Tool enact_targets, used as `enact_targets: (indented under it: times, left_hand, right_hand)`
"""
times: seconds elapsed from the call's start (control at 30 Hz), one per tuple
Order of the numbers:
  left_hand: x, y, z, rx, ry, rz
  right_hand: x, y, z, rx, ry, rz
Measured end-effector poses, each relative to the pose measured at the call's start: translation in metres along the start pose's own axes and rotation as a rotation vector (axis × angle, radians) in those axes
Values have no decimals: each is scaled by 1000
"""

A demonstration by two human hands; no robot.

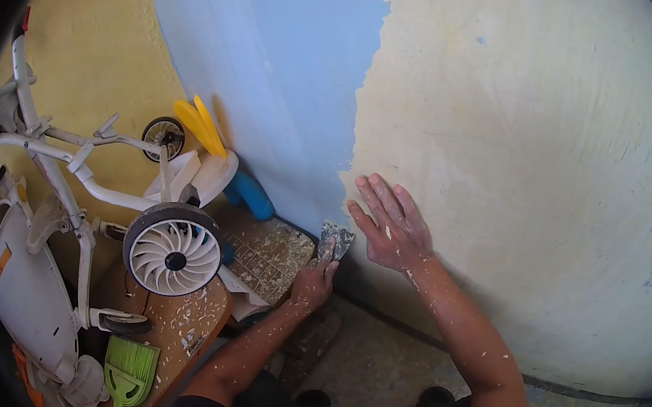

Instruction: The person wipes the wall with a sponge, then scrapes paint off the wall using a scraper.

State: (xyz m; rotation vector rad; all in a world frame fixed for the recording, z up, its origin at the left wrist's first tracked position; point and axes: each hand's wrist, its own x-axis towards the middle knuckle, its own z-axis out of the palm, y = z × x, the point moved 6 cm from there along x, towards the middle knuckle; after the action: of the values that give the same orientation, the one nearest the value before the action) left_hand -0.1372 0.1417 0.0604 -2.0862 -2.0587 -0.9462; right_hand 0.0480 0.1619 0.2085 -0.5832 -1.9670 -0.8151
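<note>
While left grip (311, 285) holds scraper (337, 238), pale flakes (189, 340) litter brown surface (210, 312).

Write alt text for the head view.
Left hand holds a scraper near the ragged edge of blue paint on a cream wall; open right hand alongside. A white wheeled frame and green hand brush at picture left.

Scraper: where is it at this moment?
In the head view, just below centre, the scraper is in the left hand, near the bottom of the blue paint, left of and slightly below the right hand.
</note>
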Motion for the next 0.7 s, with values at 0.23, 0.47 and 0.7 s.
enact_targets:
  times: [0.23,0.47,0.7]
  left_hand:
    - [1,13,1,-109,-40,-53]
    - [2,19,-18,-103,-48,-70]
    - [35,59,-44,-186,110,-68]
  right_hand:
    - [-1,-1,0,13,24,3]
    - [-2,0,0,24,21,3]
    - [1,3,-2,37,45,-13]
